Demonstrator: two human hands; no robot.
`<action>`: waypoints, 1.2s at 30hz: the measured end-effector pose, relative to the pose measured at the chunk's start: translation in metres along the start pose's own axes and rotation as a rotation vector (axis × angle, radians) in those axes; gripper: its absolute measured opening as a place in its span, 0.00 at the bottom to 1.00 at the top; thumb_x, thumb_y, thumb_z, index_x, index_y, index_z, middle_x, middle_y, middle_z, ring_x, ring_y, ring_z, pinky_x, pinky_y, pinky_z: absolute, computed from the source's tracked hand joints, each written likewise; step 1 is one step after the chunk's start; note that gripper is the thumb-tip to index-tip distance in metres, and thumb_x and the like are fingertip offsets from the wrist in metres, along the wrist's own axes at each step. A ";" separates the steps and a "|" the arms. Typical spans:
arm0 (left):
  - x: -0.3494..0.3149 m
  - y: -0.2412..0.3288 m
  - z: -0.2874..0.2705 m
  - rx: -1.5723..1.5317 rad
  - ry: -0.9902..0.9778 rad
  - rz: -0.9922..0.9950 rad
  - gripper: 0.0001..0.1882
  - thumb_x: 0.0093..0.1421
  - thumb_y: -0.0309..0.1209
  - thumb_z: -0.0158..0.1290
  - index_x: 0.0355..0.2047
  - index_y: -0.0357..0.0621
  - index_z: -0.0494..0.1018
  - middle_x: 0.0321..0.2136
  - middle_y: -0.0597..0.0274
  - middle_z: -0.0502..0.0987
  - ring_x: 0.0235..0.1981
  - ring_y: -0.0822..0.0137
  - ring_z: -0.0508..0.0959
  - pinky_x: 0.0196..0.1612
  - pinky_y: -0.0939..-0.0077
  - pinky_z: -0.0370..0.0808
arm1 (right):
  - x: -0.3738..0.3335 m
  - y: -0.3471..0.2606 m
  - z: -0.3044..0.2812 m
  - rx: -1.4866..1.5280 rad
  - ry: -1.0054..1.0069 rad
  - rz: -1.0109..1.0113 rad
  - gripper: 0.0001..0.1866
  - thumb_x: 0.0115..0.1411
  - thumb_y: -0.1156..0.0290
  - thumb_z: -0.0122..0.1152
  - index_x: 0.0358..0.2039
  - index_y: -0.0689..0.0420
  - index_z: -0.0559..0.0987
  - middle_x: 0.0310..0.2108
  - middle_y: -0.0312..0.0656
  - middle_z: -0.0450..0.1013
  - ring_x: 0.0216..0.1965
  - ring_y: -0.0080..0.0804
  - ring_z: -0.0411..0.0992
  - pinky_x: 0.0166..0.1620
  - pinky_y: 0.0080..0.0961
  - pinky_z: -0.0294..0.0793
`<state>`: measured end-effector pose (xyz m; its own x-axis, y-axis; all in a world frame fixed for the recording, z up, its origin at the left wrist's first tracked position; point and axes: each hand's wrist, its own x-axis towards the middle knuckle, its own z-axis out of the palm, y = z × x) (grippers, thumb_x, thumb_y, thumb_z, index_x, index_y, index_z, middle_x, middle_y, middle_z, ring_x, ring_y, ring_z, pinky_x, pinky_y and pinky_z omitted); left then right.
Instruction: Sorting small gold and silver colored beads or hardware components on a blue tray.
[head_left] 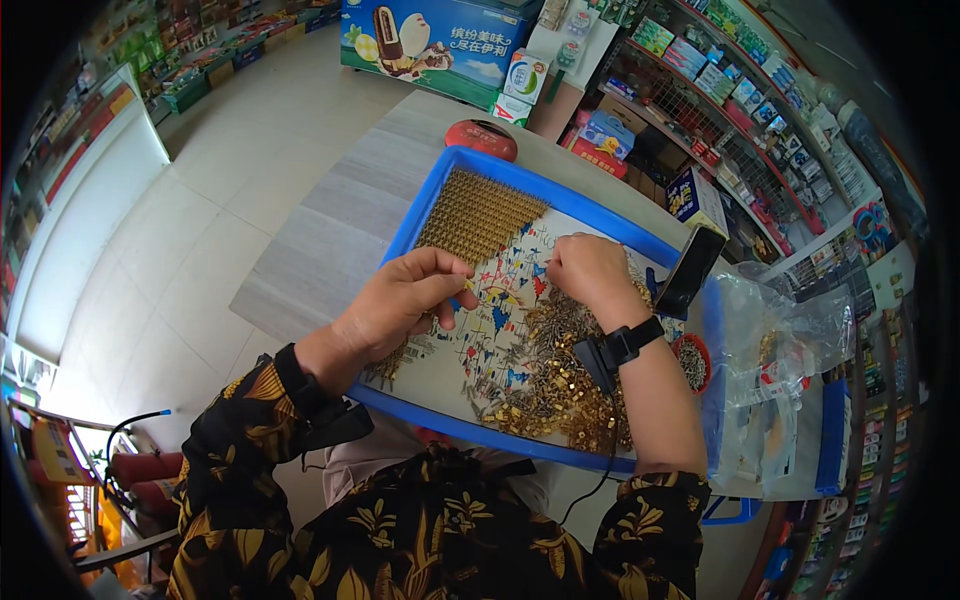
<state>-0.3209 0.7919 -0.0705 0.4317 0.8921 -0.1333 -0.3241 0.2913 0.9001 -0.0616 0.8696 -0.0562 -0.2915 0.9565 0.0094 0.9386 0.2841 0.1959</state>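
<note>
My left hand (402, 298) is closed in a pinch over the left part of a blue-rimmed tray (398, 406), with a tiny brass-coloured piece just showing at its fingertips. Its other fingers curl loosely beneath. Over the right half of the tray, my right hand (592, 268) is closed with its fingers curled down; anything inside them is hidden. Upright brass pieces (482, 212) stand in tight rows in the tray's far left corner. Loose brass and silvery small parts (570, 375) lie heaped below my right hand. More pieces sit by my left wrist, partly hidden.
A phone (690, 270) stands tilted at the tray's right edge. Beside it are a red bowl (692, 362) of small silvery parts and a clear plastic bag (780, 350). A red object (482, 140) rests behind the tray on the grey table (330, 215). Stocked shelves line the right.
</note>
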 end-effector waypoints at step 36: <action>0.001 0.001 -0.001 -0.088 0.087 -0.056 0.08 0.60 0.27 0.53 0.40 0.39 0.72 0.30 0.69 0.71 0.25 0.81 0.69 0.18 0.91 0.59 | -0.039 -0.080 -0.028 1.384 0.042 -0.260 0.04 0.56 0.78 0.57 0.34 0.60 0.75 0.30 0.30 0.72 0.28 0.12 0.67 0.31 0.11 0.68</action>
<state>-0.3214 0.7934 -0.0704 0.3779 0.8990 -0.2213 -0.3756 0.3674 0.8509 -0.1302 0.8080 -0.0446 -0.4640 0.8720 0.1561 0.2699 0.3070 -0.9126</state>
